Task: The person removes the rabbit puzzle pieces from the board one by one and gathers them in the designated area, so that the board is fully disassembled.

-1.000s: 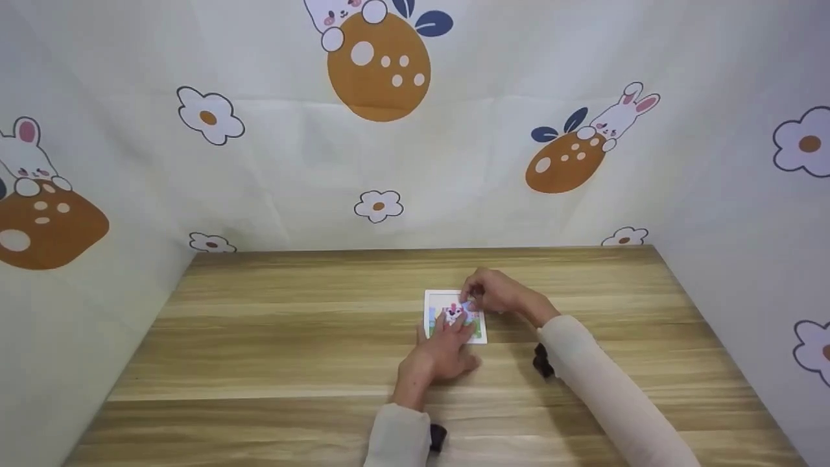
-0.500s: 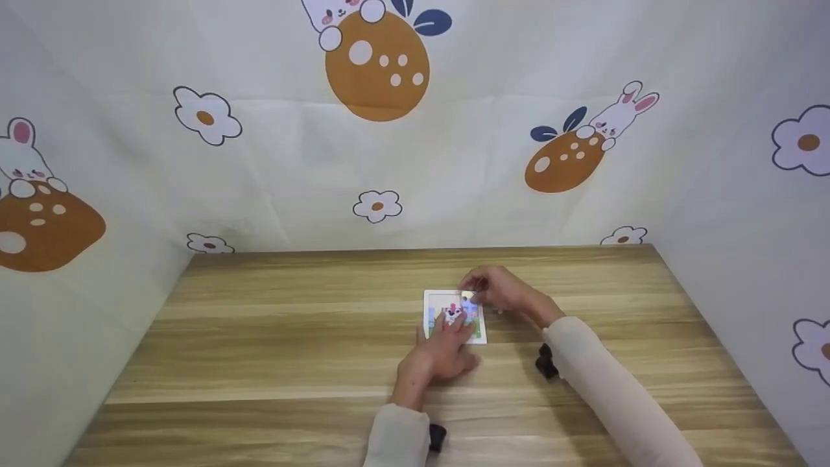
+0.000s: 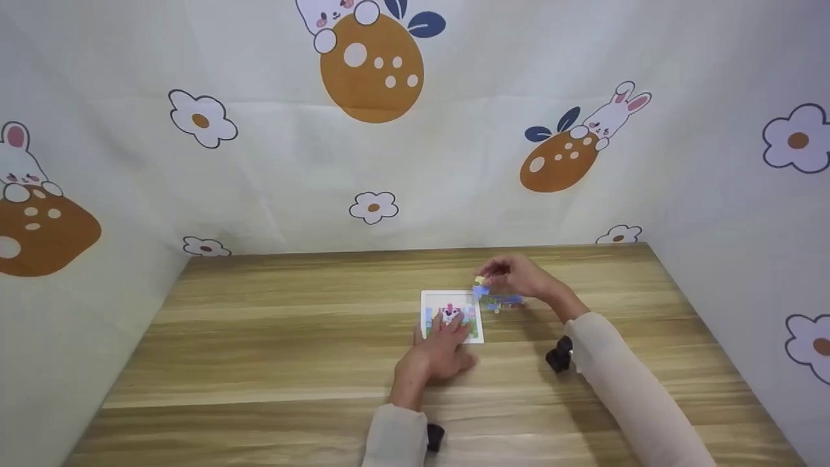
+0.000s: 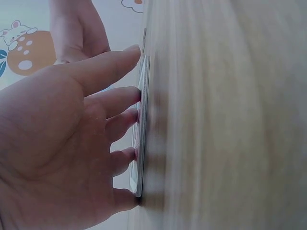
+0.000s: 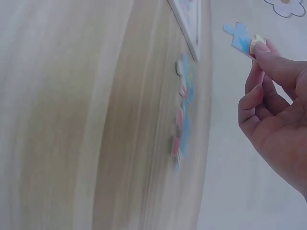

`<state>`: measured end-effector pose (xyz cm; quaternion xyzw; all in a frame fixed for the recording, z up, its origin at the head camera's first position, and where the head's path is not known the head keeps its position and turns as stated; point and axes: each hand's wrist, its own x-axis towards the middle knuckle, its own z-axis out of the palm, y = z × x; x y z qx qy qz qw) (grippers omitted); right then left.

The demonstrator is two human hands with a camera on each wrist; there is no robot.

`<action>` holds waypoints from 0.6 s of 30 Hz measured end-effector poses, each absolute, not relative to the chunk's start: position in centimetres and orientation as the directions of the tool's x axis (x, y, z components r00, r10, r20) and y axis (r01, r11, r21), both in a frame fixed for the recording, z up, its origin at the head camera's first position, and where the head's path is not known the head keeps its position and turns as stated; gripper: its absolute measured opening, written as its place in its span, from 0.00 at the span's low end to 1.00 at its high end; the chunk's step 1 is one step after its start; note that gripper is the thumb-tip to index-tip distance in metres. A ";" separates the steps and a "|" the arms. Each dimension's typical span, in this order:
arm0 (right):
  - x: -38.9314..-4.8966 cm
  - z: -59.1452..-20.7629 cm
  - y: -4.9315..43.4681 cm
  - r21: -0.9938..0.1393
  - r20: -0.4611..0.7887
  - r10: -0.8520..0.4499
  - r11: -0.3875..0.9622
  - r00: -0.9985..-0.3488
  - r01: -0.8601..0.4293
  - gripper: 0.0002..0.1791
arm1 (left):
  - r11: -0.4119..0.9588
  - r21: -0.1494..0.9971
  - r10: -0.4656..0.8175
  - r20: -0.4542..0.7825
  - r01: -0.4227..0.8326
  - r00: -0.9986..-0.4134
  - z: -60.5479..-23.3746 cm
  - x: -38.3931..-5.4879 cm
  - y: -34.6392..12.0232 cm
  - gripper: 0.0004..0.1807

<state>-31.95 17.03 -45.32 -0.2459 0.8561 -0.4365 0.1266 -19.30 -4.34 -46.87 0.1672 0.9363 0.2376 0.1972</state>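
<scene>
A white-framed jigsaw puzzle (image 3: 481, 329) lies flat on the table, an animal picture partly assembled in it. My left hand (image 3: 441, 353) rests on it with fingers spread; in the left wrist view its fingertips (image 4: 128, 154) touch the puzzle's face and edge. Above the frame's upper right corner, my right hand (image 3: 524, 277) pinches a blue and yellow jigsaw piece (image 3: 480, 289) between thumb and fingers. That jigsaw piece (image 5: 238, 38) shows knobbed edges in the right wrist view, held clear of the table. My left fingers hide part of the picture.
Several loose jigsaw pieces (image 3: 509, 301) lie right of the frame, under my right hand; these loose pieces (image 5: 183, 117) look blurred in the right wrist view. A patterned cloth wall (image 3: 292, 162) rises behind the wooden table (image 3: 272, 337).
My right hand has lifted the jigsaw piece off the frame's upper right corner, moving up and right. Loose pieces beneath it have come into sight. The left hand stays on the puzzle.
</scene>
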 end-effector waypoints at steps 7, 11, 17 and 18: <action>-31.9 -45.0 19.7 -0.815 0.002 -0.505 0.499 -0.863 -0.294 0.12 | 0.828 0.519 0.404 -0.286 0.214 -0.869 -47.0 -19.3 -4.4 0.35; -31.7 -44.8 21.1 -0.809 -0.018 -0.465 0.527 -0.885 -0.261 0.12 | 0.833 0.509 0.398 -0.281 0.216 -0.873 -46.9 -19.3 -4.3 0.36; -31.6 -45.0 23.1 -0.768 -0.065 -0.411 0.603 -0.909 -0.217 0.11 | 0.835 0.509 0.395 -0.288 0.210 -0.872 -46.9 -19.3 -4.2 0.35; -31.6 -45.1 23.5 -0.758 -0.075 -0.405 0.617 -0.911 -0.212 0.11 | 0.835 0.510 0.395 -0.290 0.209 -0.872 -46.9 -19.2 -4.2 0.35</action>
